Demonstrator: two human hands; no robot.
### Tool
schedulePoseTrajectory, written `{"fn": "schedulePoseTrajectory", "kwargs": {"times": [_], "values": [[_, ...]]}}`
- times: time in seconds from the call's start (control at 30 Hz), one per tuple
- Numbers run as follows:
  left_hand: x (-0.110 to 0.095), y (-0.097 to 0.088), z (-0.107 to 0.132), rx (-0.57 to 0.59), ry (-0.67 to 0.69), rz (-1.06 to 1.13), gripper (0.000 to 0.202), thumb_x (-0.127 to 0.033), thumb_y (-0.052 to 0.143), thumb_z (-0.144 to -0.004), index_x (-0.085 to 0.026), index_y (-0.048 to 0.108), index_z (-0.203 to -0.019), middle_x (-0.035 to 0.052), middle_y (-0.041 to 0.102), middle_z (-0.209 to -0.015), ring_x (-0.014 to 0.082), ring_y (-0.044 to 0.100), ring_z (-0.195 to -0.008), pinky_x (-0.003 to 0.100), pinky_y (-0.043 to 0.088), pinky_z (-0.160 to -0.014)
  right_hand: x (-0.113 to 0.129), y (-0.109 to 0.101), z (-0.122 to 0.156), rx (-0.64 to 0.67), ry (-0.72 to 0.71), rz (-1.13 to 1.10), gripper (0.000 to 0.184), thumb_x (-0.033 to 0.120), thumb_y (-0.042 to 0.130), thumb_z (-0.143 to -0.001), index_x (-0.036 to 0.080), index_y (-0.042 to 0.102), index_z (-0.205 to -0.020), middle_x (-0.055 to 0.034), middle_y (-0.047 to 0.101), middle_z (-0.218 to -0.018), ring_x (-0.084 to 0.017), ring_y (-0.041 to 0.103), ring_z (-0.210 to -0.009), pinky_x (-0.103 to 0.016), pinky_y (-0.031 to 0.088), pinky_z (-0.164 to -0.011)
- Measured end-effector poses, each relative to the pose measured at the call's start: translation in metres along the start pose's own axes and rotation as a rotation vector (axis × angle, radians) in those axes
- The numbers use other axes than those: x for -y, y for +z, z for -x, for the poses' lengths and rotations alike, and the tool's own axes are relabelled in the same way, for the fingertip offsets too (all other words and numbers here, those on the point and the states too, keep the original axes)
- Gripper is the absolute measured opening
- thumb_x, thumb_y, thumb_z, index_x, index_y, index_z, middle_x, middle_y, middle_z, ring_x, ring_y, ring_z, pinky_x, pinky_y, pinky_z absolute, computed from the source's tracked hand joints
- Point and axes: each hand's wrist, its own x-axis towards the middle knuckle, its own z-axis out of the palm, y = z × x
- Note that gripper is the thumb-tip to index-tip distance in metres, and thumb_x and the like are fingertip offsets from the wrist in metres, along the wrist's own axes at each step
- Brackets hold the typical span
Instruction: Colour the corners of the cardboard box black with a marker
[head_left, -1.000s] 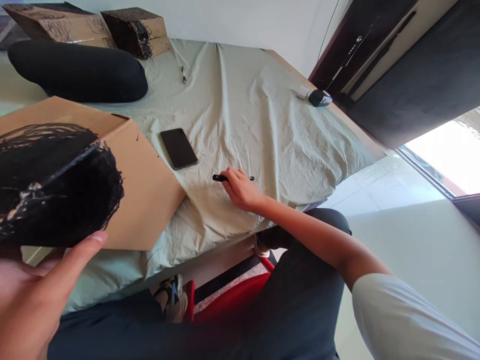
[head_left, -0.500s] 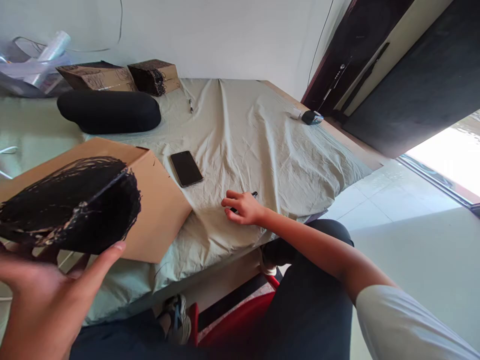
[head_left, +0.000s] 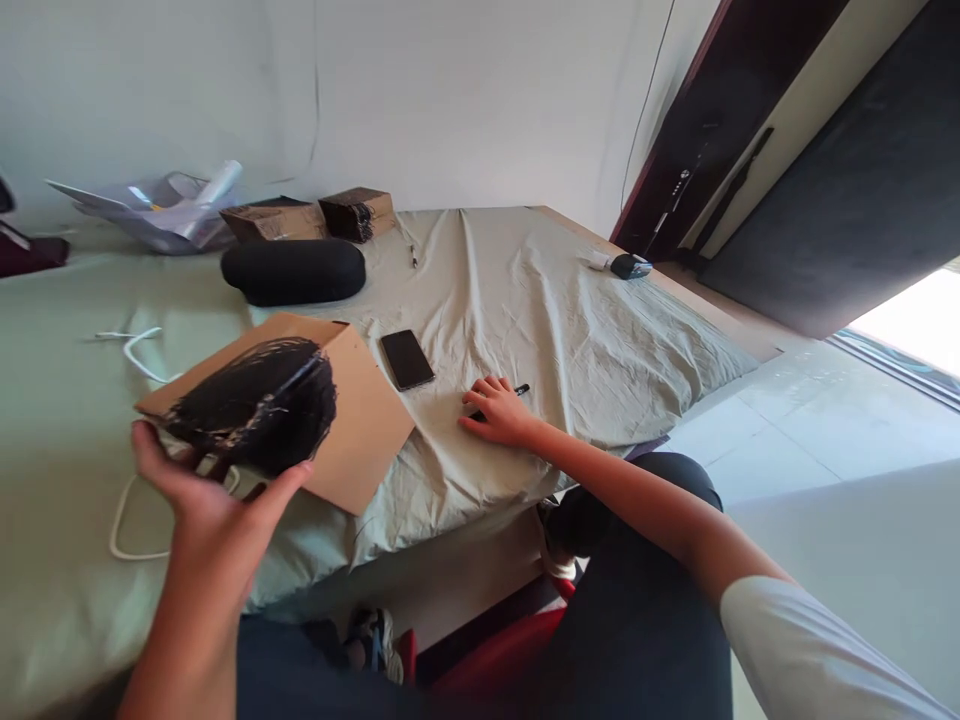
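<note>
Head: marker (head_left: 523, 389) slants rightward under right hand (head_left: 496, 408), grip unclear; left hand (head_left: 217, 505) grasping box (head_left: 371, 430).

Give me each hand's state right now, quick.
Left hand: holding the cardboard box at its blackened part.
Right hand: over the black marker; whether it grips it cannot be told.

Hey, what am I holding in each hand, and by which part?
Your left hand holds the cardboard box by its near, blackened edge. Your right hand partly covers the black marker; whether it's gripped can't be told.
</note>
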Motion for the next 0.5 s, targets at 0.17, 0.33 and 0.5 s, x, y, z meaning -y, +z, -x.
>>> {"fn": "schedulePoseTrajectory", "kwargs": {"times": [0.17,0.33,0.5], "values": [[-0.021,0.005,0.003,-0.034,-0.161,0.088,0.148,-0.018,0.094,-0.053,-0.040,0.001,-0.166,0.0205,0.024,-0.170,0.0442,0.045,-0.152,0.071,0.050,-0.116,0.031,0.003,-0.069,-0.001,0.454,-0.170,0.066,0.061,0.069,-0.096,0.014,0.061,-0.140,-0.0235,0.062,-0.143,-0.039,0.053,-0.137,-0.051,0.040,-0.113],[-0.021,0.008,-0.002,-0.111,-0.154,0.119,0.142,-0.024,0.091,-0.056,-0.026,0.004,-0.168,0.0250,0.025,-0.170,0.0410,0.043,-0.154,0.066,0.037,-0.126,0.075,0.012,-0.151,-0.041,0.641,-0.313,0.086,0.044,0.092,-0.077,0.004,0.056,-0.144,-0.0342,0.052,-0.153,-0.048,0.046,-0.147,-0.055,0.037,-0.119],[-0.011,0.011,-0.007,-0.180,-0.179,0.200,0.142,-0.027,0.091,-0.050,-0.023,0.011,-0.167,0.0246,0.034,-0.164,0.0414,0.049,-0.147,0.064,0.039,-0.125,0.083,0.004,-0.171,-0.077,0.792,-0.558,0.089,0.017,0.098,-0.061,0.004,0.056,-0.139,-0.0351,0.060,-0.143,-0.047,0.056,-0.141,-0.054,0.048,-0.113]]}}
